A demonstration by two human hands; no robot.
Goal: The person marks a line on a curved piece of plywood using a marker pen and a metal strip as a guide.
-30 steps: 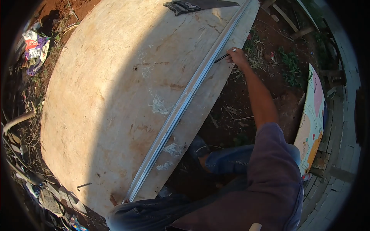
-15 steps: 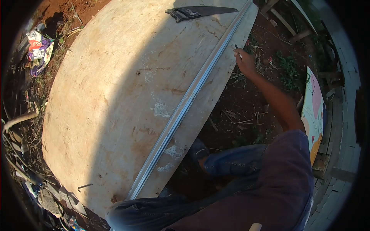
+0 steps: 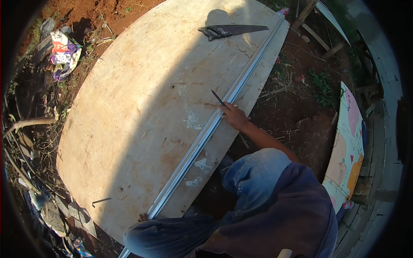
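Note:
A long, pale metal strip (image 3: 195,148) lies lengthwise on a large wooden board (image 3: 129,99), near its right edge. My right hand (image 3: 234,117) is closed around a dark pencil (image 3: 218,98), whose pointed end sticks out up and to the left. That hand rests over the strip at about mid-length. Beside my knee, a few fingers of my left hand (image 3: 142,217) show curled at the strip's lower end; the rest of the hand is hidden by the jeans. A handsaw (image 3: 232,30) with a dark handle lies flat on the far part of the board.
A bent nail-like metal piece (image 3: 101,201) lies on the board's lower left. Red soil and debris border the board, with a crumpled colourful bag (image 3: 64,56) at the left. To the right stands a painted panel (image 3: 343,144), and wooden posts (image 3: 307,13) rise at the far right corner.
My right hand has moved from the board's right edge down and left onto the strip, with the pencil in it. Fingers of my left hand now show beside the knee. The view has shifted slightly.

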